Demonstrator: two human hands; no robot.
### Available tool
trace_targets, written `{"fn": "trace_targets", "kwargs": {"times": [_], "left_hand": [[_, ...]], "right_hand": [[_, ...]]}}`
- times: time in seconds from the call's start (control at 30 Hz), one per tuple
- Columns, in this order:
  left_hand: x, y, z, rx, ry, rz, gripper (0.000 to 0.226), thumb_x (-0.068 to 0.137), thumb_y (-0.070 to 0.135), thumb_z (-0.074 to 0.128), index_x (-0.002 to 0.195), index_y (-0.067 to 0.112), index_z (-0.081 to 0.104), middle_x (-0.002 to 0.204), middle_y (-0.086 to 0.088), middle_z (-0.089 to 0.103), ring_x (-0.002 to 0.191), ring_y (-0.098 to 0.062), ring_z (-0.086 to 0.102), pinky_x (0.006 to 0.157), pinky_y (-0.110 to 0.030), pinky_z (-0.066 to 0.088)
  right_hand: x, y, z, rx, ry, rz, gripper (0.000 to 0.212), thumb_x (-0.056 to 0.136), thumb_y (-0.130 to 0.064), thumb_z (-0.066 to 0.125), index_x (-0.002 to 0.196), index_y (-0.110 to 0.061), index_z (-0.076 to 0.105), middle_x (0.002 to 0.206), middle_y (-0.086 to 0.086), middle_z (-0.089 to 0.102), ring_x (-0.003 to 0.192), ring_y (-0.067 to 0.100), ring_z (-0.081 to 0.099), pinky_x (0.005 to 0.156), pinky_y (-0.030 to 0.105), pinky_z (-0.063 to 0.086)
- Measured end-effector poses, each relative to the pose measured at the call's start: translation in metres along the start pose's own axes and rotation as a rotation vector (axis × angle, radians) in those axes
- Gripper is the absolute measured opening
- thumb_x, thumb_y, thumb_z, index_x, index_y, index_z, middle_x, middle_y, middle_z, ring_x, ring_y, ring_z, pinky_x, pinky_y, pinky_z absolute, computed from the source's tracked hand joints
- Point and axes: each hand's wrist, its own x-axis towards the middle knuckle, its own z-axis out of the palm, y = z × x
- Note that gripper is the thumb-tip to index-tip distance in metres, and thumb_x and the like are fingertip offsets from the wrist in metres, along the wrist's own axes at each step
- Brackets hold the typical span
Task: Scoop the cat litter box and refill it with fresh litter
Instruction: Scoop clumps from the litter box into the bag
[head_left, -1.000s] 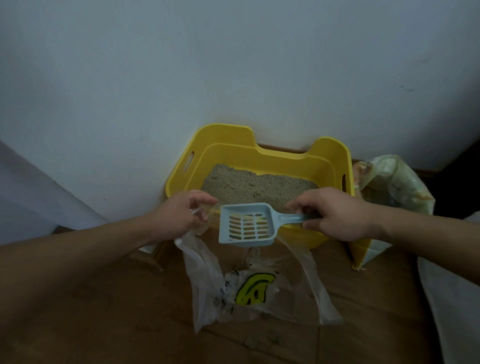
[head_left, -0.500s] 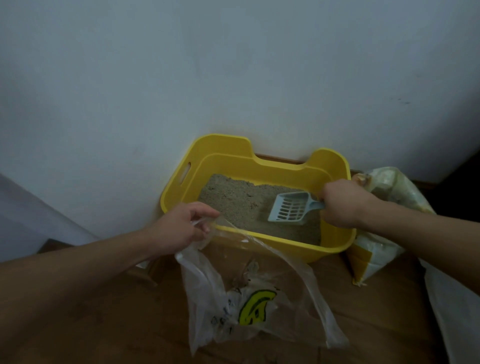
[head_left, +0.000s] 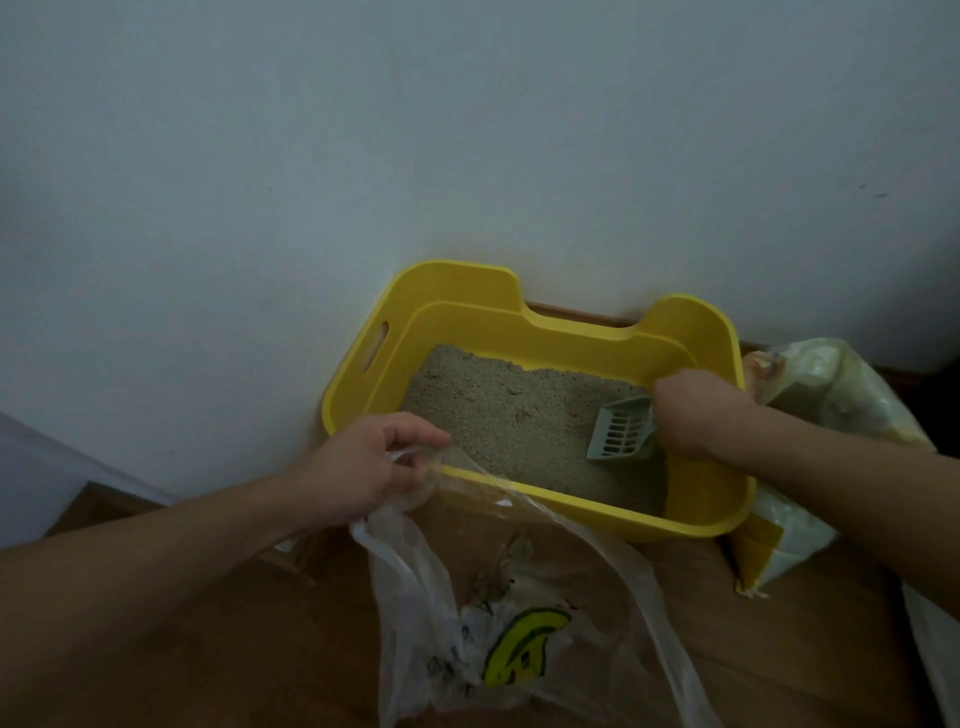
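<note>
The yellow litter box (head_left: 457, 291) sits on the floor (head_left: 249, 634) against the wall. The hands are apart: the right hand (head_left: 696, 410) grips the scoop (head_left: 621, 434), probably light and stiff, by its handle, while the left hand (head_left: 363, 467) pinches the flimsy bag (head_left: 431, 597) by its rim.

Dim, flat, bluish light; soft shadows; slight blur; wide-angle bending at the edges

Pale blank wall (head_left: 363, 130); brown floor (head_left: 208, 649), perhaps wood; dim light.
</note>
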Motion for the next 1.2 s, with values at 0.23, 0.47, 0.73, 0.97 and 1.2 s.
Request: {"fn": "trace_targets", "kwargs": {"times": [0.23, 0.47, 0.73, 0.97, 1.2], "left_hand": [[0.006, -0.01, -0.003, -0.027, -0.019, 0.006, 0.039, 0.086, 0.0, 0.067, 0.109, 0.032, 0.071, 0.107, 0.016, 0.067, 0.104, -0.004, 0.062, 0.097, -0.036, 0.052], [0.008, -0.011, -0.005, -0.081, -0.04, -0.009, 0.039, 0.086, -0.003, 0.065, 0.111, 0.026, 0.07, 0.094, 0.008, 0.068, 0.093, -0.012, 0.065, 0.087, -0.031, 0.053], [0.012, -0.017, -0.007, -0.112, -0.063, -0.01, 0.042, 0.085, -0.005, 0.066, 0.109, 0.029, 0.07, 0.089, 0.011, 0.065, 0.083, -0.01, 0.063, 0.083, -0.037, 0.054], [0.014, -0.017, -0.009, -0.139, -0.095, 0.005, 0.042, 0.083, -0.005, 0.066, 0.108, 0.029, 0.069, 0.087, 0.023, 0.062, 0.084, -0.002, 0.062, 0.085, -0.028, 0.05], [0.015, -0.017, -0.011, -0.135, -0.112, 0.03, 0.042, 0.081, -0.006, 0.067, 0.112, 0.023, 0.07, 0.088, 0.023, 0.061, 0.083, 0.0, 0.06, 0.085, -0.024, 0.049]], "right_hand": [[0.026, -0.016, 0.011, 0.09, 0.03, -0.043, 0.009, 0.092, -0.024, 0.061, 0.094, -0.015, 0.062, 0.073, -0.004, 0.051, 0.074, 0.014, 0.058, 0.065, 0.025, 0.053], [0.051, -0.052, 0.017, 0.234, 0.023, -0.07, 0.014, 0.09, -0.016, 0.059, 0.101, -0.016, 0.067, 0.081, 0.001, 0.062, 0.076, 0.015, 0.064, 0.072, 0.031, 0.06], [0.084, -0.09, 0.012, 0.295, 0.06, -0.136, 0.018, 0.088, -0.013, 0.057, 0.102, -0.012, 0.068, 0.081, 0.005, 0.062, 0.076, 0.02, 0.062, 0.071, 0.035, 0.059], [0.108, -0.12, 0.008, 0.384, 0.105, -0.221, 0.03, 0.087, -0.01, 0.054, 0.115, -0.014, 0.066, 0.095, 0.008, 0.067, 0.081, 0.023, 0.062, 0.072, 0.035, 0.055], [0.12, -0.131, 0.014, 0.454, 0.147, -0.23, 0.038, 0.084, -0.005, 0.056, 0.12, -0.014, 0.065, 0.104, 0.01, 0.068, 0.086, 0.025, 0.06, 0.068, 0.029, 0.045]]}}
